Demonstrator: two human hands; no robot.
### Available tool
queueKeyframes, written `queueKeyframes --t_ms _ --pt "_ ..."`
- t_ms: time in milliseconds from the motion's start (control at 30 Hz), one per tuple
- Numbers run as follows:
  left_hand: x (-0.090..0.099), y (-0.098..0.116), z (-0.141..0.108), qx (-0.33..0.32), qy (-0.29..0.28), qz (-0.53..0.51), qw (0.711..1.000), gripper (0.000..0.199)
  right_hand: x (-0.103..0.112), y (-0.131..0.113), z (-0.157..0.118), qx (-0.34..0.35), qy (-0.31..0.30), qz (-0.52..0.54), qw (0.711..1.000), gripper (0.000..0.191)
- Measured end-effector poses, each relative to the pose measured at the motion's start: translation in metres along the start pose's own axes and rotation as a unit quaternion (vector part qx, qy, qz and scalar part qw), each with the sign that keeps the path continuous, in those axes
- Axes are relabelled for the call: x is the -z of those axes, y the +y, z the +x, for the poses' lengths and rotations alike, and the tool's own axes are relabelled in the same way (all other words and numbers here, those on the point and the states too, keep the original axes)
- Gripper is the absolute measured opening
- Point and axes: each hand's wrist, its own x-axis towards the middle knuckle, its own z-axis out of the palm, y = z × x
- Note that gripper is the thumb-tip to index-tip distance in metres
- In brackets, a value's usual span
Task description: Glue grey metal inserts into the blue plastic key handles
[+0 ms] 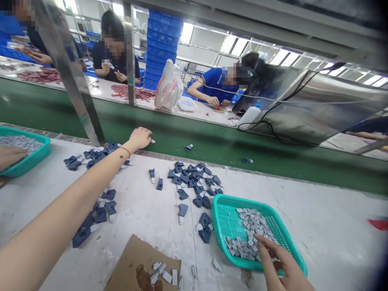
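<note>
My left hand (pixel 140 138) reaches out over the near edge of the green belt (pixel 169 139), fingers curled down; a small pale tip shows beside them, and what they hold is hidden. My right hand (pixel 277 260) is at the front of the teal basket (pixel 260 266), thumb and fingers apart over small grey pieces (pixel 254 226). Dark blue parts with pale tabs (pixel 190 176) lie in a loose pile left of the basket. More blue parts (pixel 101 212) lie around and partly behind my left forearm.
Brown cardboard (pixel 130 262) with several grey pieces lies at the front. Another teal basket (pixel 45 149), with someone's hand in it, is at far left. Blue parts (pixel 189 148) sit on the belt. A metal post (pixel 75 81) stands left; people work beyond the belt.
</note>
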Motion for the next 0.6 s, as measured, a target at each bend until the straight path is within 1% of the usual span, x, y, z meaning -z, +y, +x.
queueKeyframes --t_ms 67,133,233,300,367,433,500,600 --pt "0.006 -0.009 0.0 0.034 0.0 0.026 0.999 0.038 0.0 0.002 0.007 0.063 -0.002 -0.034 0.997 0.041" --pt "0.011 -0.018 0.001 0.064 -0.014 0.039 0.997 0.037 0.0 0.005 0.015 0.102 -0.026 -0.064 0.992 0.038" --pt "0.015 -0.025 0.002 0.093 -0.028 0.038 0.995 0.034 0.0 0.01 0.028 0.114 -0.073 -0.093 0.986 0.033" --pt "0.016 -0.023 0.003 0.102 -0.018 0.027 0.994 0.034 0.0 0.01 0.034 0.11 -0.094 -0.101 0.984 0.03" --pt "0.014 -0.015 0.006 0.095 -0.004 0.005 0.995 0.035 0.0 0.009 0.039 0.111 -0.111 -0.103 0.982 0.027" --pt "0.008 0.0 0.012 0.073 0.0 -0.026 0.997 0.034 -0.001 0.006 0.042 0.115 -0.13 -0.104 0.979 0.026" --pt "-0.003 0.019 0.019 0.047 -0.003 -0.057 0.997 0.031 -0.004 0.002 0.043 0.117 -0.146 -0.108 0.976 0.026" --pt "-0.026 0.051 0.029 0.019 -0.004 -0.086 0.996 0.029 -0.007 -0.001 0.045 0.119 -0.161 -0.117 0.973 0.026"
